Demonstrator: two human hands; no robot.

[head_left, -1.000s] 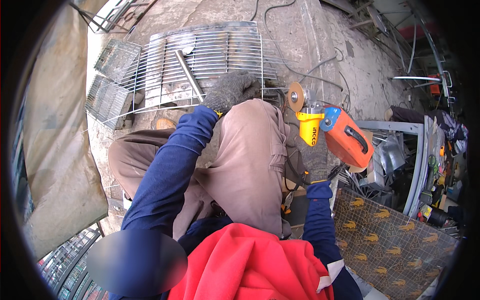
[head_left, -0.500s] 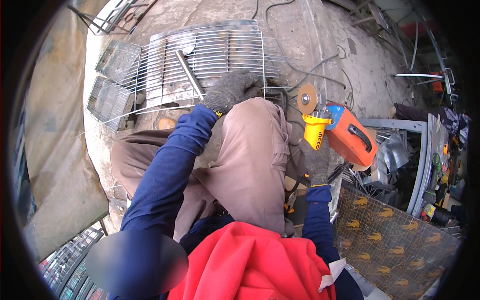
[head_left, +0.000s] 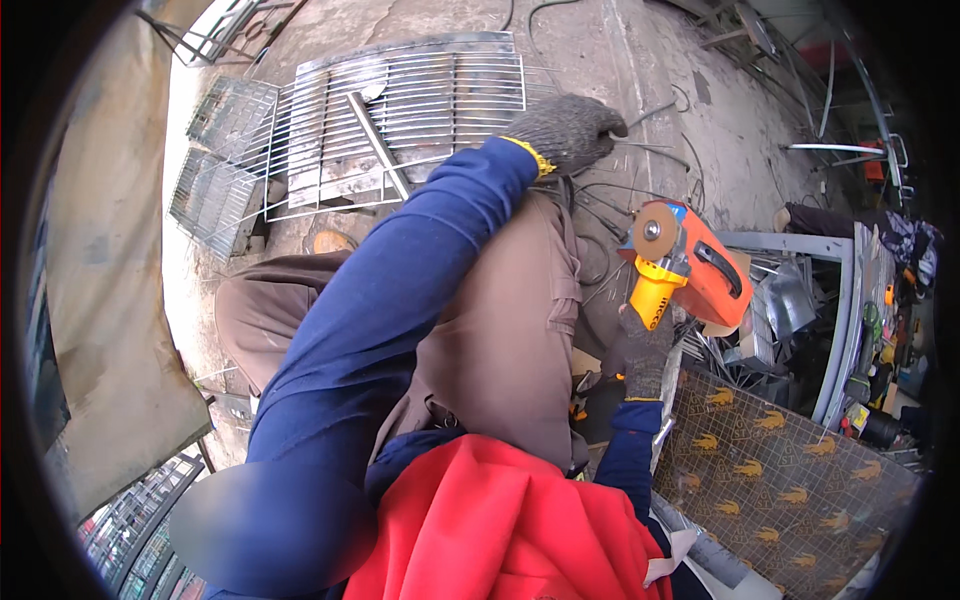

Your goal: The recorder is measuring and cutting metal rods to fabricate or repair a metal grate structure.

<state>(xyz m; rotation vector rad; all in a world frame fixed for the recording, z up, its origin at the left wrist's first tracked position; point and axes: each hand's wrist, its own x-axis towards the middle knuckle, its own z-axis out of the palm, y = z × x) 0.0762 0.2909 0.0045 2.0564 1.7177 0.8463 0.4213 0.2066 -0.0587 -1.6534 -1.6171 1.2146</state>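
My right hand point(head_left: 643, 355), in a dark grey knit glove, grips a yellow angle grinder point(head_left: 655, 288) beside my right knee. Its brown disc point(head_left: 655, 233) points away from me. My left hand point(head_left: 572, 132), gloved the same way, reaches across to the right end of a metal bar grille point(head_left: 420, 98). Its fingers are curled, and the glove hides what is in them. Thin rod ends show just beyond the fingertips. A flat metal bar point(head_left: 378, 145) lies slanted over the grille, which rests on a stained metal sheet.
Two wire mesh boxes point(head_left: 222, 185) sit left of the grille. Behind the grinder stands an orange and blue box with a black handle point(head_left: 706, 300). Cables point(head_left: 690, 150) trail over the concrete floor. A brown patterned board point(head_left: 770, 470) and metal scraps lie at the right.
My left hand has moved right and away from me, from the grille's near edge to its right end. My right hand has shifted the grinder slightly right and nearer.
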